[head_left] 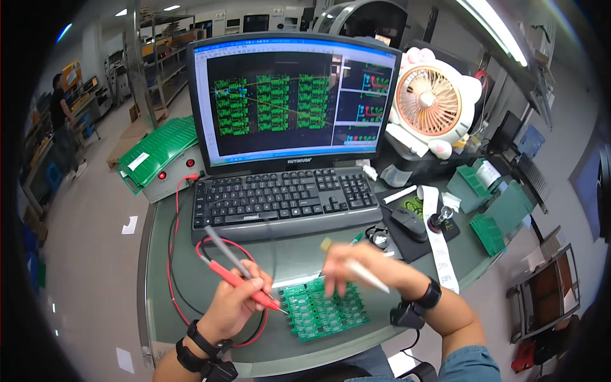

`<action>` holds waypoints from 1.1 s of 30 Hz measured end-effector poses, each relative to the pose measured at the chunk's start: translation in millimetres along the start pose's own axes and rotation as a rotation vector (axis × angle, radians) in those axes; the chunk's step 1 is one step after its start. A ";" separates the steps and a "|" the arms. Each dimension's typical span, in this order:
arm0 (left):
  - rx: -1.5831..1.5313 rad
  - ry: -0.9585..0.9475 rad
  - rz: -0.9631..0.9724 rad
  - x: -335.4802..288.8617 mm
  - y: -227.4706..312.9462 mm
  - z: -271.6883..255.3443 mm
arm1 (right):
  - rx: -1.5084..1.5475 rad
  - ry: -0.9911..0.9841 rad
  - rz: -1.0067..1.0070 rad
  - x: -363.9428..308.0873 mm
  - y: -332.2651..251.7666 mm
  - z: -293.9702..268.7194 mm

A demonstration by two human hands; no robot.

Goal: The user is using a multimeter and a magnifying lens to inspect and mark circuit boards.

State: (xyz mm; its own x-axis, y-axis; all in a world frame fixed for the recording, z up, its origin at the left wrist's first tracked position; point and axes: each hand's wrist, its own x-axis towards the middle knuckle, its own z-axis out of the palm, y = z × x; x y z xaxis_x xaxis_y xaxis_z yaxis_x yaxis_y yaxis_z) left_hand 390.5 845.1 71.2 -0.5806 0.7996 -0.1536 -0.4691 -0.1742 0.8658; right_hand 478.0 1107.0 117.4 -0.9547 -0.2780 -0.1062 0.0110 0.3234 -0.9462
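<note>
Lettering (pixel 300 160) on monitor bezel (pixel 254 165), beyond circuit board (pixel 327 323)

The green circuit board (pixel 321 318) lay flat on the desk (pixel 254 353), turned slightly, with repeated small units in columns; the right hand (pixel 350 264) hid part of its far side. The red probe (pixel 238 282) slanted down through the left hand (pixel 238 299), a red wire at its upper end, its metal tip at the board's left edge; contact was unclear. The slim grey tool (pixel 224 247) sat alongside, similarly tilted. The white, tapered tool (pixel 367 276), blurred, was held slantwise over the board, its point toward the lower right.
</note>
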 end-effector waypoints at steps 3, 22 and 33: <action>-0.201 -0.044 0.126 4.6 2.8 2.7 | -0.832 0.608 -0.116 3.5 42.5 -60.0; 0.114 -0.129 0.148 8.4 -0.7 -2.8 | -1.157 0.035 -0.221 -48.5 4.6 25.2; 0.482 -0.206 0.111 -2.3 -5.5 12.3 | -1.225 0.123 -0.301 -55.4 -5.1 36.7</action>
State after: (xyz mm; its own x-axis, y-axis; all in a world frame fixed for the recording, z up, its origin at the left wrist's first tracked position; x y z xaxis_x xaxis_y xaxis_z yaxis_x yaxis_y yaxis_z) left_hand 402.6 851.2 72.7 -0.4442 0.8959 0.0063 -0.0253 -0.0196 0.9995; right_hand 541.7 1087.6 116.9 -0.8935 -0.4216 0.1546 -0.4293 0.9030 -0.0188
